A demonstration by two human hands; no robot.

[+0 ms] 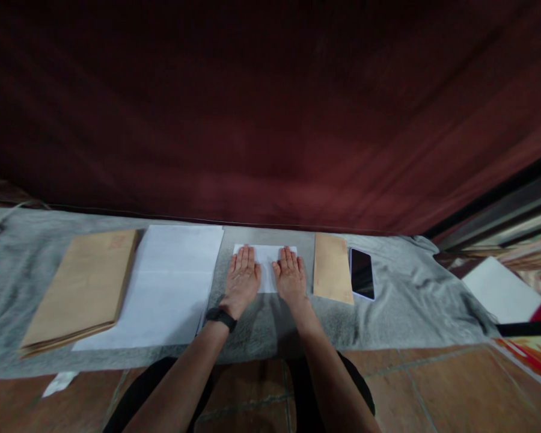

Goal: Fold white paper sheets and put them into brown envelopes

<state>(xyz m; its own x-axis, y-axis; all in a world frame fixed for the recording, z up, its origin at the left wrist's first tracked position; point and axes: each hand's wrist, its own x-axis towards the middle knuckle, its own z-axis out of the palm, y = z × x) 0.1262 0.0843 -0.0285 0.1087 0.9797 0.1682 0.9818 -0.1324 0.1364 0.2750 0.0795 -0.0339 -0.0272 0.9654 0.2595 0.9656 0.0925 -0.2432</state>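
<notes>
My left hand [242, 278] and my right hand [290, 276] lie flat, palms down, side by side on a small folded white sheet of paper [267, 255]. All fingers are stretched out and held together. A black band sits on my left wrist [221, 317]. The folded sheet rests on a grey cloth [401, 313] spread over the floor. To the left lies a larger stack of white sheets [166, 288]. To the right lies a single brown envelope [332, 267].
A stack of brown envelopes [83, 288] lies at the far left. A dark phone [362, 273] lies beside the single envelope. A dark red curtain [270, 114] hangs behind. White paper [500, 291] and coloured items sit at the far right. Brown floor tiles [424, 385] run in front.
</notes>
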